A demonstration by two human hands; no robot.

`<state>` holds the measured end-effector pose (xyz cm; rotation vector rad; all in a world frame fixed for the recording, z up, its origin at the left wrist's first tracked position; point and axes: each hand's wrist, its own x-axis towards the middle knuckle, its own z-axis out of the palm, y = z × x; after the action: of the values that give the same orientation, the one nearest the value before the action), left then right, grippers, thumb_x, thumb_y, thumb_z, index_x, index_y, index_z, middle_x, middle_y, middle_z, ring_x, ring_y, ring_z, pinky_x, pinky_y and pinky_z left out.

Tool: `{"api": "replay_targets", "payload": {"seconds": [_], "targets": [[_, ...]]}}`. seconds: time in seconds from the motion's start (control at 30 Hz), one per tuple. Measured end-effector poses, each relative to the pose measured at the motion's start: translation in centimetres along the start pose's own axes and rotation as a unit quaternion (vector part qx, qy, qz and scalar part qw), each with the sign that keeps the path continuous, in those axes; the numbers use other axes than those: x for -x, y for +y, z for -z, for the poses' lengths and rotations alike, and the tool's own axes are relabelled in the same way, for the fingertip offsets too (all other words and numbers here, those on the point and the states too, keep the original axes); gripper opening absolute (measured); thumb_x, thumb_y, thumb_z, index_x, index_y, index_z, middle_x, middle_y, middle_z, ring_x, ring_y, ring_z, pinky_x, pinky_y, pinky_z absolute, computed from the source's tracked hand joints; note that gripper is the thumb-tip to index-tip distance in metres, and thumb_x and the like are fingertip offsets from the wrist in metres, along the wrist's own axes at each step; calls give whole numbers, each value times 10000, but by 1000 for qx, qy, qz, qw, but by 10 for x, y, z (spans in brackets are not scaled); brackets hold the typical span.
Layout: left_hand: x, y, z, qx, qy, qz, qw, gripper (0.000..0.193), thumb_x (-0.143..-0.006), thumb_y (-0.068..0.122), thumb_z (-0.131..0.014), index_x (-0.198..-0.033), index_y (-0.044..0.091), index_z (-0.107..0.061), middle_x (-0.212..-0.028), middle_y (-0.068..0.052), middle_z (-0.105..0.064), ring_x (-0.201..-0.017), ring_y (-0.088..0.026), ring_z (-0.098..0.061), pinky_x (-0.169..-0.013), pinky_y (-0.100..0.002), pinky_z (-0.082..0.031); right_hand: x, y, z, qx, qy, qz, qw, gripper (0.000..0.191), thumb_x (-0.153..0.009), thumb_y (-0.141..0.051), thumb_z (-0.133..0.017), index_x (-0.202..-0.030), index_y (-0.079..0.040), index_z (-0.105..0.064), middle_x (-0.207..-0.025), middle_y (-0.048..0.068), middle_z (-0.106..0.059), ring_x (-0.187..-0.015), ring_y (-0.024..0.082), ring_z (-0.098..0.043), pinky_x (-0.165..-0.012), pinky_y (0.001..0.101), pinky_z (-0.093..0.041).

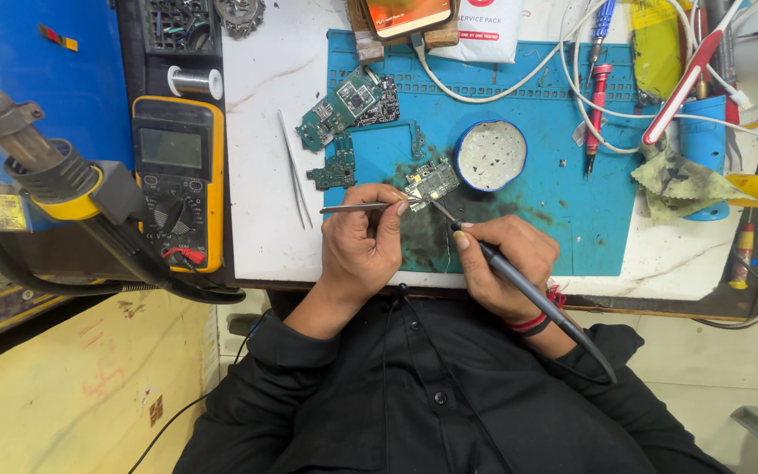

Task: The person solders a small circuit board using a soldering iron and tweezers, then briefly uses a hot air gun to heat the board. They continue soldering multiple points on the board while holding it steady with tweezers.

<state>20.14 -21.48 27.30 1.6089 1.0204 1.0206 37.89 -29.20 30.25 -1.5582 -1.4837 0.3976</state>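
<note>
A small circuit board (432,182) lies on the blue work mat (554,175), just in front of a round tin (491,154). My left hand (363,241) pinches metal tweezers (357,208) whose tips reach the board's left edge. My right hand (504,263) grips a dark soldering iron (519,285) like a pen, its tip touching the board. The iron's cable trails back over my right wrist.
Other green circuit boards (344,105) lie at the mat's back left, and a second pair of tweezers (294,171) rests on the white table. A yellow multimeter (177,180) and hot-air nozzle (46,167) sit left. Red screwdriver (596,114), cables and a crumpled cloth (686,180) lie right.
</note>
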Motion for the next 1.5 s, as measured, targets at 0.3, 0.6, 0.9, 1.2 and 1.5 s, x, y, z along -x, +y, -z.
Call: {"api": "replay_targets", "payload": {"seconds": [0.3,0.6,0.9,1.2,1.5], "targets": [[0,-1,1,3,-2,1,1000,121,-1034,15,-666,-1108,29,-570,-963,-73,-737,-696,-47,-644,-578,-196,-501,0,-1,0,-7,-3,10,1000,105,-902,-23,-782,-931,-16,-681,-831,111,-711,-656,207,-668,-590,306,-481],[1,-3,1,2,-1,-12,1000,123,-1038,20,-665,-1114,31,-569,-964,-72,-736,-701,-46,-643,-580,-195,-500,2,0,-2,-4,6,11,1000,111,-907,-21,-780,-923,-18,-670,-816,105,-707,-644,204,-662,-587,307,-476],[1,-3,2,1,-3,-9,1000,121,-1036,17,-665,-1111,30,-572,-958,-72,-736,-705,-47,-652,-584,-197,-505,2,1,-2,-5,-3,13,1000,113,-902,-26,-787,-925,-22,-677,-833,108,-717,-649,202,-667,-588,303,-478],[0,-2,3,0,-3,-6,1000,121,-1035,15,-667,-1106,28,-569,-964,-74,-737,-708,-50,-649,-589,-200,-505,0,-1,-3,-5,-9,11,1000,118,-891,-24,-795,-944,-18,-690,-838,112,-718,-664,210,-678,-594,304,-484],[1,-4,3,12,-2,-3,1000,123,-1034,10,-662,-1111,26,-567,-976,-77,-738,-696,-46,-637,-581,-195,-494,0,1,-4,2,-10,4,1000,130,-882,-23,-801,-958,-18,-696,-833,113,-717,-660,208,-676,-592,305,-486]]}}
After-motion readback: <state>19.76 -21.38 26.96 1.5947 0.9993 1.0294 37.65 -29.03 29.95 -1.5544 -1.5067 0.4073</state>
